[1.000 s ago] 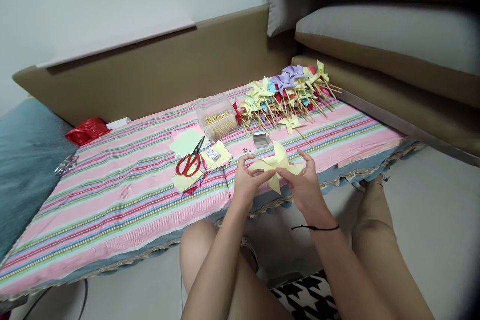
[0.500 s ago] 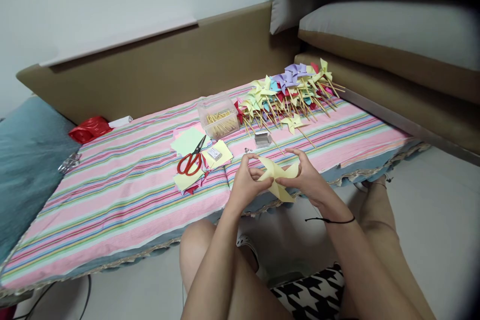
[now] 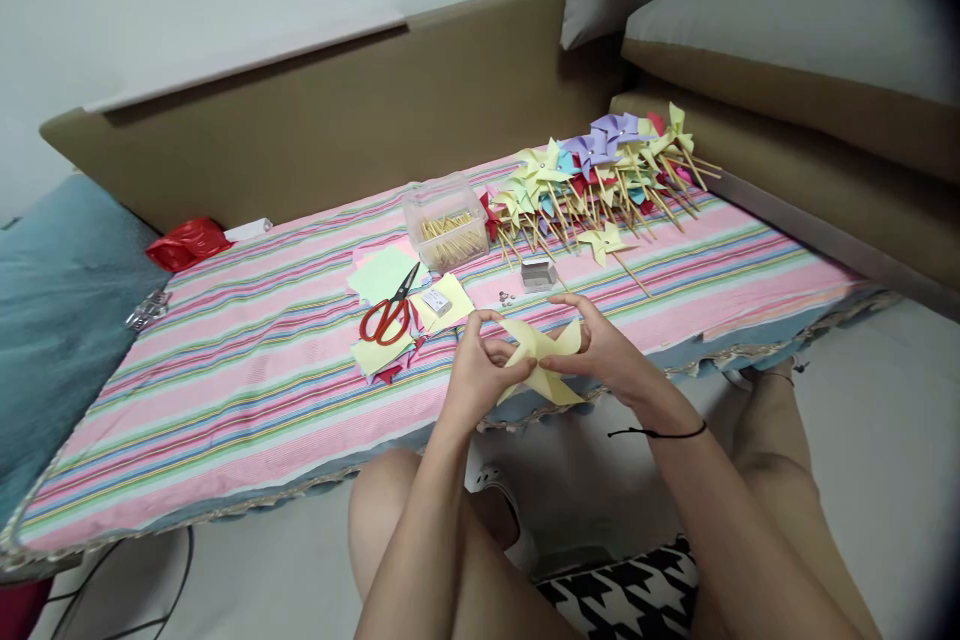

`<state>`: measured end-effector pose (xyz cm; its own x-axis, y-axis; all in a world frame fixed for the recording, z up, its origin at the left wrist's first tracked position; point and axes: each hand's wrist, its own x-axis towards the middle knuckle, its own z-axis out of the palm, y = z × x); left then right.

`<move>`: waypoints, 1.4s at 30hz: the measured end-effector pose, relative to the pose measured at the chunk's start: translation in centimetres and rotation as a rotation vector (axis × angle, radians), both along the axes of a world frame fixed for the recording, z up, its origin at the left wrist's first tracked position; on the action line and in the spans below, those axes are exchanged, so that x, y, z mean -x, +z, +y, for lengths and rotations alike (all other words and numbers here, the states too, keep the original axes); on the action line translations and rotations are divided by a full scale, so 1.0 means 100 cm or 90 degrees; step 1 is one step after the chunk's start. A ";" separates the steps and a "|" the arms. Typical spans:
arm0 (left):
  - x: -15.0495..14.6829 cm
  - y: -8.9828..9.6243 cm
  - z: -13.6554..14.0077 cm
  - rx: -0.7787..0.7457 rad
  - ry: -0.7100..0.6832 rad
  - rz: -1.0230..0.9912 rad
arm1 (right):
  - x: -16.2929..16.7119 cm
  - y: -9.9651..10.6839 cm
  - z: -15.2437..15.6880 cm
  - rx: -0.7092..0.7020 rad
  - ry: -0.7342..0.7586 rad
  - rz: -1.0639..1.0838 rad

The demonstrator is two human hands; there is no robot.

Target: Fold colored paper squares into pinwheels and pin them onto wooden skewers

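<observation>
The left hand (image 3: 480, 370) and the right hand (image 3: 606, 350) are both gripping a yellow pinwheel (image 3: 534, 344), which is sitting between them, in front of the near edge of the striped cloth (image 3: 247, 390). Both thumbs are pressing near its centre and almost meeting there, while the other fingers are curling round behind; how the fingertips are bearing on its back is staying hidden. Its paper blades are fanning out from the thumbs, one of them pointing down below the grip. A black bracelet (image 3: 667, 434) is circling the right wrist.

Just beyond the grip, some tiny metal bits (image 3: 507, 299) are lying on the cloth, and a small grey box (image 3: 538, 277) is standing open near them. Farther out and to the right of the grip, a finished yellow pinwheel (image 3: 602, 242) is lying on its own, in front of a heap of coloured pinwheels (image 3: 592, 152). Beyond the grip and to its left, a clear tub (image 3: 413, 212) is holding many sticks (image 3: 454, 238). Left of the grip, red-handled scissors (image 3: 401, 297) are resting on stacked paper (image 3: 382, 270), and a white box (image 3: 436, 302) is lying on yellow sheets beside them. Far to the left, a red bag (image 3: 193, 242) is lying near a blue cushion (image 3: 67, 320).
</observation>
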<state>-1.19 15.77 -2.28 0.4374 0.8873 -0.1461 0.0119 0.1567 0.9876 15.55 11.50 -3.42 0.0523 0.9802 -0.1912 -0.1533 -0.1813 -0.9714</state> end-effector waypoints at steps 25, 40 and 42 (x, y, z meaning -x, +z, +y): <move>0.037 0.017 0.022 0.043 0.314 -0.152 | 0.027 -0.100 0.099 -0.123 -0.361 -0.197; 0.030 0.011 0.019 -0.021 0.345 -0.127 | 0.022 -0.056 0.046 -0.075 -0.406 0.052; 0.027 0.010 0.018 -0.048 0.340 -0.103 | 0.022 -0.032 0.034 -0.108 -0.407 0.040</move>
